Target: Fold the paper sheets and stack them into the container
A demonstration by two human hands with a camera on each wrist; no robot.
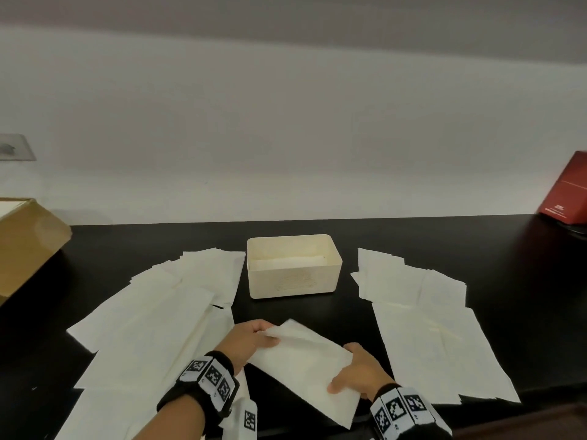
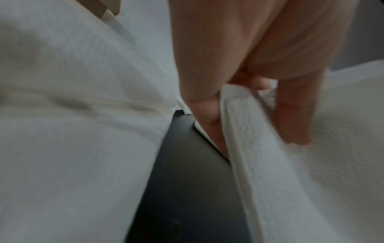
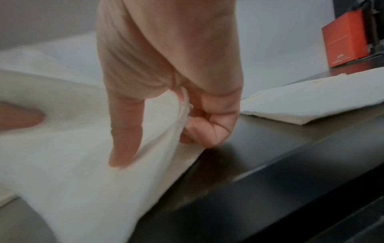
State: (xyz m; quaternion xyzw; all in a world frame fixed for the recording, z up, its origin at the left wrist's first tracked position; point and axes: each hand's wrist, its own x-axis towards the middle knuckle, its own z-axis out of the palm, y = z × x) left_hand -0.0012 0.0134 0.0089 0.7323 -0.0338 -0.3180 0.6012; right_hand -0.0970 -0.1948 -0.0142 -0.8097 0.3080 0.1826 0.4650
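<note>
A folded white paper sheet (image 1: 305, 366) is held just above the black table near its front edge. My left hand (image 1: 254, 338) pinches its far left corner, thumb on top; the left wrist view shows the sheet (image 2: 259, 148) gripped between thumb and fingers. My right hand (image 1: 355, 369) pinches the sheet's right edge (image 3: 93, 164), thumb on top and fingers curled beneath. The cream container (image 1: 293, 266) stands beyond the hands at the table's middle, with folded paper lying inside it.
Loose unfolded sheets (image 1: 152, 319) cover the table to the left, and more sheets (image 1: 435, 331) lie to the right. A cardboard box (image 1: 25, 242) sits at the far left. A red box (image 1: 568, 192) stands at the far right.
</note>
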